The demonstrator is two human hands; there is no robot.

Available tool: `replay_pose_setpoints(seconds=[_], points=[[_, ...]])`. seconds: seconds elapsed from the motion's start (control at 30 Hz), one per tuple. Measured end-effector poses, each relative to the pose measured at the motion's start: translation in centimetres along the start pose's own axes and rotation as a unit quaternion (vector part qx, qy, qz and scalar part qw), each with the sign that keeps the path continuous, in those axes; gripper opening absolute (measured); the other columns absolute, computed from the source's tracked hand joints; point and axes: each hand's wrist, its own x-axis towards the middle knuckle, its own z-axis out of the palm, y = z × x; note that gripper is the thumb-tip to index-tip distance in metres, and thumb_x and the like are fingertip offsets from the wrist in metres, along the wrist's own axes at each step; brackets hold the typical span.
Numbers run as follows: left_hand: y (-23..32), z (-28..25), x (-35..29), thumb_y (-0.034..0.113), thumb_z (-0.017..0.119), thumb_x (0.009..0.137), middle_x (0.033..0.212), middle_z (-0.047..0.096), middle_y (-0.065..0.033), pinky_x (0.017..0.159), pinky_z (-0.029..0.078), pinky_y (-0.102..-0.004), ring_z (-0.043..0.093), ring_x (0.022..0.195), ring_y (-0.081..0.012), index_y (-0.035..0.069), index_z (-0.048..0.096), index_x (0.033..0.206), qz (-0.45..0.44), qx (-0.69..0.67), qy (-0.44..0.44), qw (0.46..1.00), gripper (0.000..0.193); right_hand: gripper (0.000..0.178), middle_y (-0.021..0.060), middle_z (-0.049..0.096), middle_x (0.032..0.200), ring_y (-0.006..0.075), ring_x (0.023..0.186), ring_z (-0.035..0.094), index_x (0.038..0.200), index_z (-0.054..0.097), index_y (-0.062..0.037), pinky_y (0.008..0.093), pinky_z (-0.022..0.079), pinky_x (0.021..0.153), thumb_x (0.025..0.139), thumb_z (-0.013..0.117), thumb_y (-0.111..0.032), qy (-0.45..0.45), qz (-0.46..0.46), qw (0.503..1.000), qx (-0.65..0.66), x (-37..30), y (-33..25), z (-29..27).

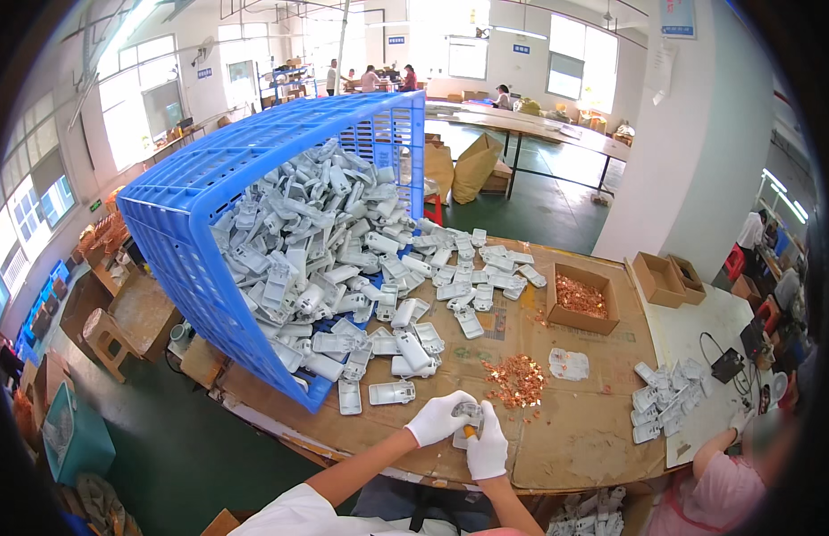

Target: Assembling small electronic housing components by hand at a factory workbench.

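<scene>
I have both white-gloved hands close together over the counter's near edge: the left hand [438,420] grips a pale grey plastic housing [468,412], and the right hand [488,444] closes around it from the other side, with a small orange-yellow piece [470,431] showing between them; I can't make out what that piece is. Low on my left, a teal bin [77,444] stands on the floor, its contents unclear to me. Just beyond the hands, a loose heap of copper-coloured pieces [516,381] lies on the cardboard-covered counter [575,438]. A large blue crate [166,237] lies on its side, packed with similar housings [311,223] that spill from its mouth. To its right, an open cardboard box [582,323] holds more copper pieces. Farther off, tan sacks [479,167] stand behind the crate. Blue signs [521,49] with pale writing hang on the far wall, too small for me to read.
</scene>
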Motion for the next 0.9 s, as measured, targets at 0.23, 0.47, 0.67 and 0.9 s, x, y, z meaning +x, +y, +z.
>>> replay_pose_setpoints(seconds=[0.23, 0.47, 0.67, 0.9], points=[[-3.8, 1.4, -0.4, 0.012, 0.064, 0.09, 0.117, 0.062, -0.008, 0.088, 0.053, -0.0311, 0.061, 0.106, -0.0149, -0.002, 0.054, 0.126, -0.153, -0.311, -0.041, 0.937, 0.04, 0.036, 0.0106, 0.051, 0.124, 0.031, 0.088, 0.063, 0.118, 0.061, -0.0199, 0.0423, 0.053, 0.07, 0.082, 0.062, -0.012, -0.024, -0.144, 0.973, -0.177, 0.4, 1.5, 1.3], [-4.0, 1.3, -0.7, 0.003, 0.059, 0.089, 0.124, 0.06, -0.0099, 0.096, 0.048, -0.0302, 0.058, 0.113, -0.0163, -0.004, 0.052, 0.129, -0.189, -0.427, -0.055, 0.883, 0.041, 0.022, 0.0074, 0.055, 0.115, 0.0262, 0.084, 0.06, 0.103, 0.067, -0.013, 0.0369, 0.052, 0.069, 0.081, 0.064, -0.014, 0.011, -0.248, 0.941, -0.23, 0.7, 1.9, 1.1], [-4.2, 1.2, -0.7, 0.004, 0.058, 0.09, 0.125, 0.059, -0.0103, 0.094, 0.051, -0.032, 0.059, 0.113, -0.0171, -0.004, 0.049, 0.132, -0.169, -0.394, -0.058, 0.902, 0.043, 0.022, 0.0052, 0.056, 0.111, 0.0241, 0.081, 0.061, 0.102, 0.067, -0.0129, 0.0355, 0.052, 0.065, 0.08, 0.065, -0.016, 0.0, -0.236, 0.948, -0.215, 0.9, 2.2, 1.2], [-3.2, 1.0, -0.7, 0.005, 0.06, 0.089, 0.122, 0.061, -0.0088, 0.092, 0.05, -0.0282, 0.059, 0.11, -0.0148, -0.004, 0.053, 0.128, -0.193, -0.407, -0.049, 0.892, 0.041, 0.024, 0.0068, 0.057, 0.114, 0.024, 0.082, 0.061, 0.103, 0.065, -0.0117, 0.0354, 0.052, 0.066, 0.079, 0.062, -0.011, -0.049, -0.252, 0.946, -0.199, 1.4, 3.3, 0.6]])
